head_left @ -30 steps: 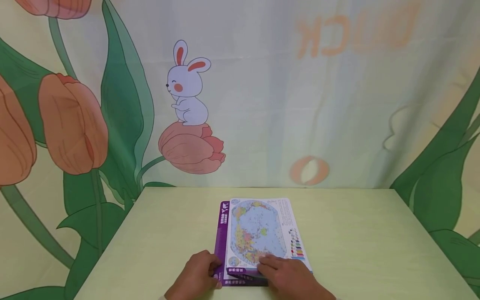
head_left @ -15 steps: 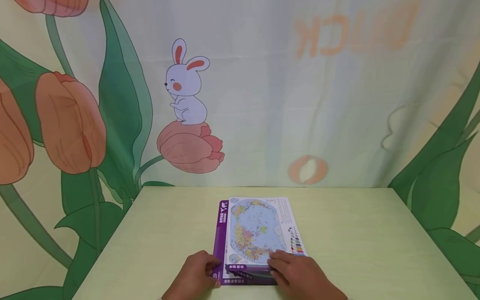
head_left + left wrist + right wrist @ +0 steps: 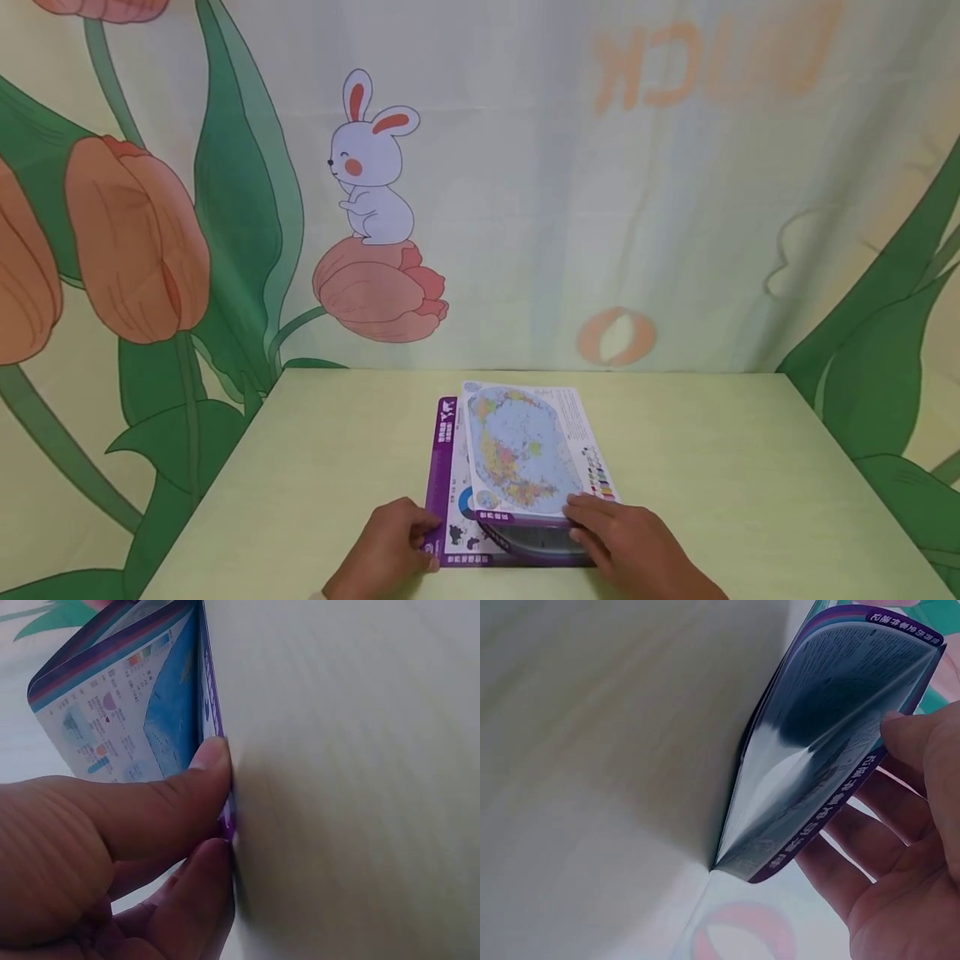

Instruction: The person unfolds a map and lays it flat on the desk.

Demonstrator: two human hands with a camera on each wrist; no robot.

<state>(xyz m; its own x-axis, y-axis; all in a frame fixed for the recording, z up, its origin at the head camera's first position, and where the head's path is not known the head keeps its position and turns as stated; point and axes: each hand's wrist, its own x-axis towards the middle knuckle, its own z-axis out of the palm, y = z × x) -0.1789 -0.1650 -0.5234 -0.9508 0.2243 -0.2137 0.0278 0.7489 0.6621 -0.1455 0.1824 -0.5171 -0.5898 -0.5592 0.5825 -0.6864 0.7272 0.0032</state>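
A folded world map (image 3: 495, 450) with purple borders lies near the front middle of the table. My left hand (image 3: 382, 546) pinches the purple left edge of its bottom layer between thumb and fingers, low against the tabletop. Over at the lower right corner, my right hand (image 3: 633, 537) grips the top layers, thumb inside and fingers behind. Those layers tilt up, showing a strip of the sheet below with small dark figures and part of a blue circle. In the right wrist view the lifted panel (image 3: 855, 697) stands apart from the part beneath, its inner face densely printed.
The pale yellow table (image 3: 750, 467) extends to both sides of the map. Behind it hangs a curtain (image 3: 510, 208) printed with tulips, green leaves and a white rabbit.
My right hand has shifted right, and the map's top layers have swung up and rightward, uncovering more of the lower sheet. The left hand stays at the purple edge.
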